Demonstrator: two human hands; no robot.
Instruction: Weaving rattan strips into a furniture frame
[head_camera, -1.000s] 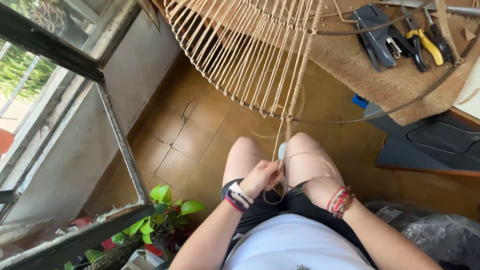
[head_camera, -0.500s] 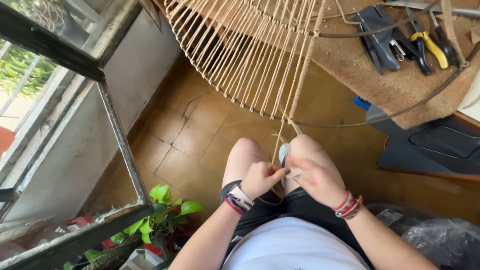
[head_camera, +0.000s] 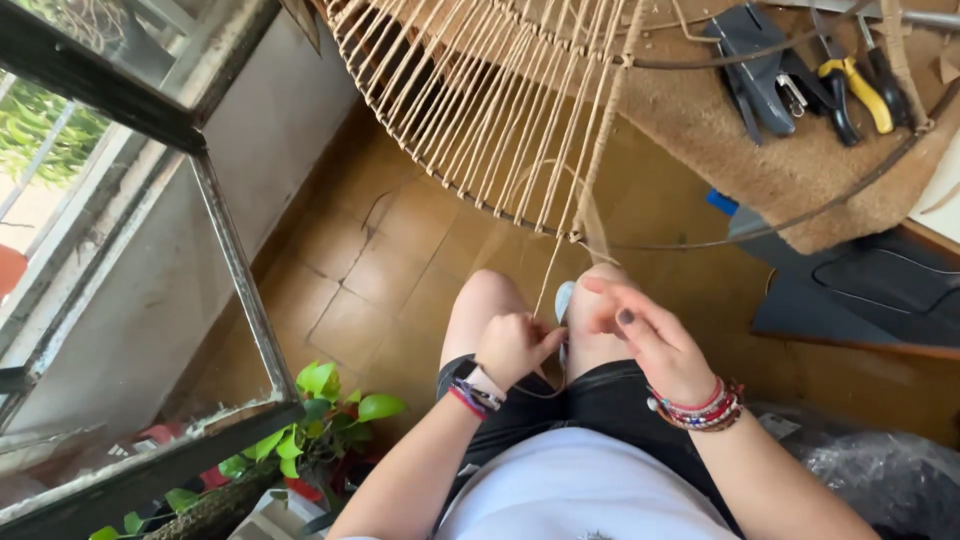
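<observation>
Nearest the camera, at the lower right, a crumpled clear plastic bag lies on the floor beside the seated person; any label on it is too blurred to make out. Above the person's bare knees, the left hand is curled almost into a fist, thumb and forefinger pressed together on a pale cord that runs up from the lap. The right hand sits just beside it with fingers loosely spread and the forefinger stretched toward the same cord; whether it actually grips the strand cannot be told. Beaded bracelets ring the right wrist. A leafy green plant stands to the left by a metal window frame. Further off, the cord rises to a round wire frame strung with many taut parallel cords. Beyond it, on a brown mat, lie yellow-handled pliers and a grey staple gun.
</observation>
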